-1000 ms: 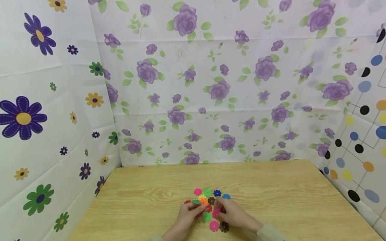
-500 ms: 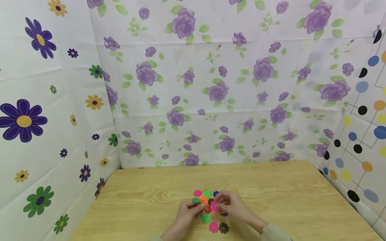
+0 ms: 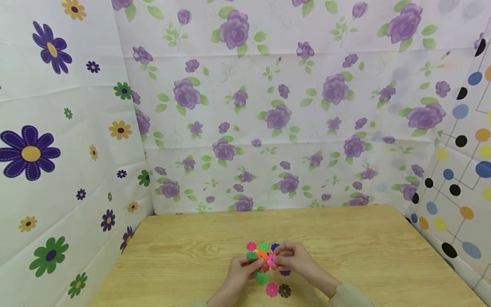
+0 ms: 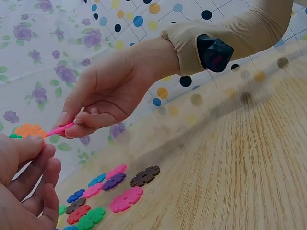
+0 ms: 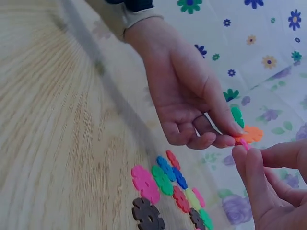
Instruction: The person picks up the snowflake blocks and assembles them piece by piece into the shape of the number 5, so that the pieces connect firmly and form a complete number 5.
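Note:
My left hand (image 3: 241,273) pinches an orange notched plastic interlocking disc (image 3: 261,255) between thumb and fingers. A green disc (image 5: 237,117) sits at the orange one's edge and stands at an angle to it. Opposite, my right hand (image 3: 298,262) holds a pink interlocking disc (image 4: 61,129) by its rim. In the left wrist view the pink disc is seen nearly edge-on, its tip right at the orange disc's edge. Both hands are raised above the table, over the loose discs.
Several loose discs lie below the hands on the wooden table (image 3: 184,256), among them a pink disc (image 3: 272,289), a dark brown disc (image 3: 284,291) and a green disc (image 3: 262,278). Floral cloth (image 3: 245,106) hangs behind the table, with patterned cloths at both sides.
My right hand has lifted the pink disc and brought it up and left to the orange disc. The left hand has stayed nearly in place, with the orange disc shifting slightly right.

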Available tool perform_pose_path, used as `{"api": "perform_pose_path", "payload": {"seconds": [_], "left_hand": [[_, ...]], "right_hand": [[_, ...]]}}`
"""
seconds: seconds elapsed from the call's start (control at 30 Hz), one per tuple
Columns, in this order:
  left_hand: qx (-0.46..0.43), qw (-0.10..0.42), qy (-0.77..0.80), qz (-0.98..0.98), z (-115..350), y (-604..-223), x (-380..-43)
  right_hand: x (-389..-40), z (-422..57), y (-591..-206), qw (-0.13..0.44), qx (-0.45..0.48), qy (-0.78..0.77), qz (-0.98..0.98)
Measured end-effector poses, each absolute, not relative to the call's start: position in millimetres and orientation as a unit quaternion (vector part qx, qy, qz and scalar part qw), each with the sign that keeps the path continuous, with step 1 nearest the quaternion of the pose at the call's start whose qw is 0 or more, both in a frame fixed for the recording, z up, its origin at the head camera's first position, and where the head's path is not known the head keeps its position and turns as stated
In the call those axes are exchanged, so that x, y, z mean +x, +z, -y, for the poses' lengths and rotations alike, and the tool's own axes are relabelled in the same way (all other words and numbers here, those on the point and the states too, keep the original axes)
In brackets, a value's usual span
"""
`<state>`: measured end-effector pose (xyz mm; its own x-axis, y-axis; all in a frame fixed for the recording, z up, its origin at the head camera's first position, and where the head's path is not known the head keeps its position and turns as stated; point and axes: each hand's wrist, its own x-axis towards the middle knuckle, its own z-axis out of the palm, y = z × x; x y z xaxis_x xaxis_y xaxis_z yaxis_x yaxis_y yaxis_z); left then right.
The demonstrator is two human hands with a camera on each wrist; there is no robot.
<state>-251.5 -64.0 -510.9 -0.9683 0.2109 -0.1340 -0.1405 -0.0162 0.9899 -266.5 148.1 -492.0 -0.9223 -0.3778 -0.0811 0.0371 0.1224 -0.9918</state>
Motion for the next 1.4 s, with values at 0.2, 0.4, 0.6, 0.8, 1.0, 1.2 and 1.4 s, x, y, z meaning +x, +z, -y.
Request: {"api": "perform_pose_path", "payload": {"seconds": [0.2,0.4,0.6,0.8,1.0,1.2,1.4], "left_hand": [[0.026,0.111,0.703,-0.702,63,-516,-254],[0.055,0.078,0.680,-0.727,62,-520,-255],[0.105,0.063,0.669,-0.733,65,-517,-251],[0.157,0.035,0.651,-0.741,66,-513,-245],[0.157,0.018,0.645,-0.748,65,-507,-245],[0.173,0.020,0.649,-0.740,64,-505,-246],[0.204,0.013,0.636,-0.744,65,-508,-246]], "right_hand": [[-265,-150,-491,0.189,-0.079,-0.685,-0.699],[-265,-151,-491,0.199,-0.068,-0.698,-0.685],[-262,-149,-489,0.210,-0.078,-0.704,-0.674],[-253,-147,-481,0.213,-0.085,-0.706,-0.670],[-251,-145,-476,0.213,-0.087,-0.711,-0.664],[-250,-146,-475,0.222,-0.083,-0.713,-0.660],[-249,-146,-474,0.222,-0.087,-0.698,-0.675]]}}
